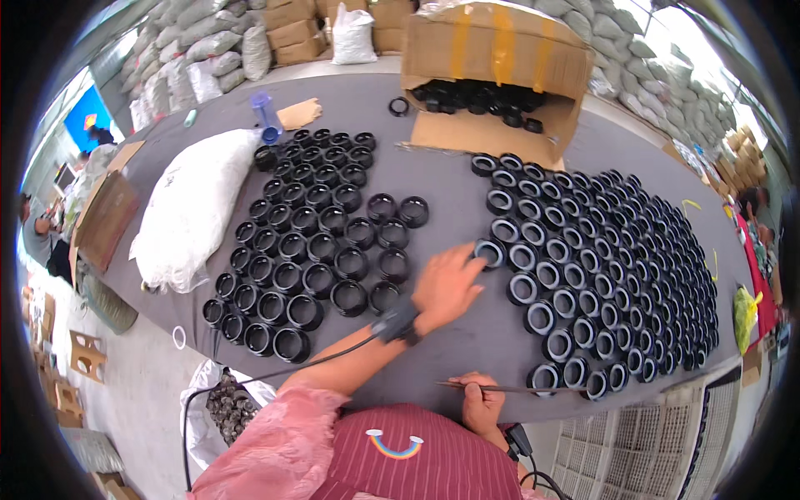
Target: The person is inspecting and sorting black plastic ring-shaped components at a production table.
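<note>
My left hand (448, 285) reaches over the table palm down, its fingers spread and the thumb apart. Its fingertips touch or lie right beside a black ring-shaped cap with a pale inner rim (489, 253), at the left edge of the right-hand group. My right hand (482, 406) is closed round a thin dark stick (521, 389) near the table's front edge. The stick's far end lies across the nearest caps of that group. Left of my left hand, rows of black caps without the pale rim (350, 262) stand on the table.
An open cardboard box (492, 42) lies at the back with loose black caps in it. A full white sack (196, 204) lies on the left, near a clear blue-lidded cup (265, 112). A bag of dark parts (233, 408) stands below the front edge. A cable runs from my left wrist.
</note>
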Demonstrator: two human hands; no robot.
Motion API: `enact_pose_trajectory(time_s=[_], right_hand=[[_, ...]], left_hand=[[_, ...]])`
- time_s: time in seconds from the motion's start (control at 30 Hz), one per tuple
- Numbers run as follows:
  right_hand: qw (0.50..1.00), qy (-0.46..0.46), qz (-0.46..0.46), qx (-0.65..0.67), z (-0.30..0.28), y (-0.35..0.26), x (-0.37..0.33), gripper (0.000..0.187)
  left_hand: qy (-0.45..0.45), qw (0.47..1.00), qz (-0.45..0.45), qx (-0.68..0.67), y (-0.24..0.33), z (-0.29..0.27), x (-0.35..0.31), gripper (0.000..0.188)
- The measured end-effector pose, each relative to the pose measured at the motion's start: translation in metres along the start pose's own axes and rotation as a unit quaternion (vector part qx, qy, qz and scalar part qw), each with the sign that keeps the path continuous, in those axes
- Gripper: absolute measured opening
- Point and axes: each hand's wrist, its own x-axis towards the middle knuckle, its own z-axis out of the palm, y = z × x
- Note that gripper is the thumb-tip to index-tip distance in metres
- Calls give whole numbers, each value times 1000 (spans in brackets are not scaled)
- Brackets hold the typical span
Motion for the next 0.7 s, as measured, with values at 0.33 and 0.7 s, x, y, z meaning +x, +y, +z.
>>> enact_pose_trajectory(time_s=[0.33, 0.7], right_hand=[[996, 61, -5, 70, -44, 43, -9, 19], [995, 42, -60, -74, -11, 7, -7, 13]], left_hand=[[-25, 997, -44, -64, -7, 87, -8, 33], [-235, 959, 3, -160, 16, -35, -164, 53]])
